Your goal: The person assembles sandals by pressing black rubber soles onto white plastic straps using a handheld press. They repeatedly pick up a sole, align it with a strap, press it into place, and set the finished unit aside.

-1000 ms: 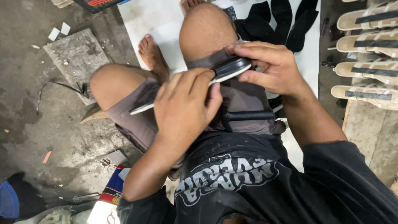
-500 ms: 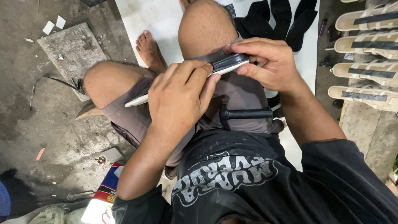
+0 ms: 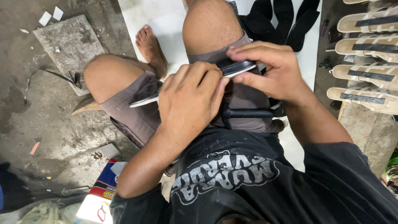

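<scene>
1. The person sits on the floor with knees up, and both hands meet over the lap in the middle of the frame.
2. The left hand (image 3: 188, 97) is curled down over a thin sandal sole (image 3: 145, 98), black on top with a pale edge. The fingers are closed on it, and the hand hides most of its middle.
3. The right hand (image 3: 269, 70) pinches the other end of that sole just right of centre, with thumb and fingertips closed on the black tip near the knee.
4. So the sole runs slanted across the thighs, from lower left up to upper right, resting on the grey shorts (image 3: 137, 116).
5. Just below the hands, a dark hammer-like tool (image 3: 248, 113) lies across the lap. Neither hand touches it.
6. On the right edge there's a row of finished pale sandals (image 3: 369, 74) with dark straps, lined up on a ledge.
7. At the top, a pile of black strap pieces (image 3: 286, 18) lies on a white sheet (image 3: 166, 20).
8. In the upper left a flat grey stone slab (image 3: 68, 41) sits on the concrete floor (image 3: 37, 116), and a colourful carton (image 3: 103, 188) is in the lower left.
</scene>
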